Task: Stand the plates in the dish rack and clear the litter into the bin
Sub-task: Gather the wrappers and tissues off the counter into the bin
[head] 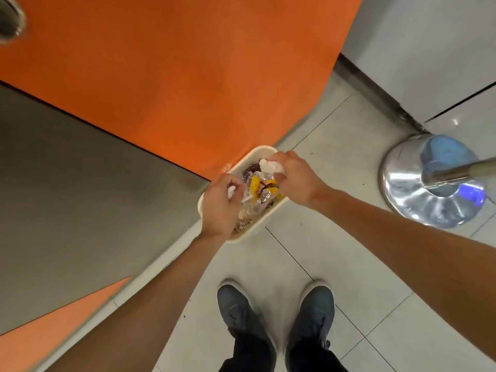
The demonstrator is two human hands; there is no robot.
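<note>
Bin (pixel 264 148): cream, rectangular with rounded corners, upright on the floor, directly beneath both hands.
Wrappers (pixel 261 189): crumpled, yellow, brown and clear, lying in the bin between the hands.
White tissue (pixel 271 166): crumpled, gripped in the right hand (pixel 294 178), above the bin.
White scrap (pixel 231 191): small, held in the curled fingers of the left hand (pixel 220 208), above the bin.
</note>
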